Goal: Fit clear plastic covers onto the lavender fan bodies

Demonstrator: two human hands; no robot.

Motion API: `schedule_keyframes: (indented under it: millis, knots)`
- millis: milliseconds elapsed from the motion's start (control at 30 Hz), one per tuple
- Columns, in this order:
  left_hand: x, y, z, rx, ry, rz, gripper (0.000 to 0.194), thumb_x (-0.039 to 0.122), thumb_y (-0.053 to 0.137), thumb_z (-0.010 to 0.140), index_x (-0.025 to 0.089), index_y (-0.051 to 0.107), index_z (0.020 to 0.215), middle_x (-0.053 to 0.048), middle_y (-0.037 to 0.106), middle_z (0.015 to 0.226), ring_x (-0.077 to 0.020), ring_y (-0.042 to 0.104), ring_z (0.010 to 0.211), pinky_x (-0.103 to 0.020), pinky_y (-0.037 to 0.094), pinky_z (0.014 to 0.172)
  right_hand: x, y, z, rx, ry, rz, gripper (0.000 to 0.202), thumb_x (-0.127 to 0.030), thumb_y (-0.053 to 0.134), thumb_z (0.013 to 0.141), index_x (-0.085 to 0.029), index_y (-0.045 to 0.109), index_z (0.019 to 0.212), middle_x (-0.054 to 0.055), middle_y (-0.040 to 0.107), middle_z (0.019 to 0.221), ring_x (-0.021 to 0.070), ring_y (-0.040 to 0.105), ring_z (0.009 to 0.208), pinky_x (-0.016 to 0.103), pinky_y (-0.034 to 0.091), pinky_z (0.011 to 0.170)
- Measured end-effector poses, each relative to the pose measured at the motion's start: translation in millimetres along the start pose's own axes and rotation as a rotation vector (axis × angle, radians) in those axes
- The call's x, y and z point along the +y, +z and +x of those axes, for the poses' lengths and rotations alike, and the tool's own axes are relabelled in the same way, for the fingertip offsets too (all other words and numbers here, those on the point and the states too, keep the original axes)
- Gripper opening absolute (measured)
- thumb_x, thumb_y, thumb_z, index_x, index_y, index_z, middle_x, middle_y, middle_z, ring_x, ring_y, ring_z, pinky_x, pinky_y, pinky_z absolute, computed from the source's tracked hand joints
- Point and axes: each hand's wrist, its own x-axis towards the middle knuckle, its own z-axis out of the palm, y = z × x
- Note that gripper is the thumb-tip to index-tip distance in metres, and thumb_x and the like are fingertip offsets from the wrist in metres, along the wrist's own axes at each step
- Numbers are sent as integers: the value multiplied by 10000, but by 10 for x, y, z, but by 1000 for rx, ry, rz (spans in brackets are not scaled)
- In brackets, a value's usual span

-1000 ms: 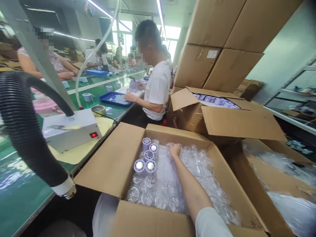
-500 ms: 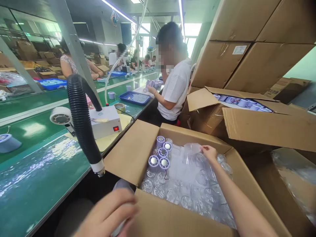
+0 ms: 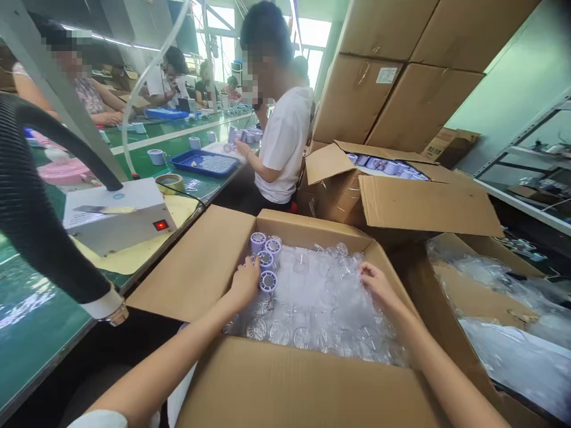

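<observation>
1. Purple round parts stand at the far left of an open carton, beside clear plastic cups.
2. The left hand bends over these parts, partly hiding one; I cannot tell whether its grip grasps it.
3. The right hand curls at the cups' right edge; its grip's hold is unclear.
4. Leftward, a black hose and grey box crowd the worktop.
5. Beyond, a second carton's flap juts out; a co-worker sits near a blue tray.
6. Stacked cartons bear a white label, too small to read.
</observation>
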Motion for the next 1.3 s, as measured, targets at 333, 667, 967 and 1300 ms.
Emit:
schedule_keyframes:
  millis: [333,667,967,1300]
  knots:
    - [534,67,411,41,406,-39,370,319,592,910,155,551,1239,-108,570,1269,-253,578,1129,-482,504,945,310,284,92,-64,70,14,219,-331,582,966,-132,619,1050,37,647,953,148,639,754,300,559,662]
    - [1147,249,607,109,544,-246,423,375,553,929,175,513,1300,-115,548,1319,-245,586,1125,-465,511,939,-25,352,-182,-229,-148,-253,230,-335,579,966,-128,636,883,7,646,825,154,637,740,326,543,716]
    - [-32,-95,1030,159,183,-51,399,319,589,912,161,534,1274,-118,534,1333,-271,553,1180,-510,478,982,-741,1451,-153,-545,-318,-653,273,-354,613,941,-165,629,1137,83,632,1176,241,609,1061,469,482,945]
    - [23,-110,1379,-20,287,-83,349,325,590,912,149,567,1213,-104,588,1240,-232,607,1070,-448,533,898,-587,1520,-309,-676,-290,-850,288,-302,638,930,-154,602,1174,95,583,1253,244,610,1059,453,526,896]
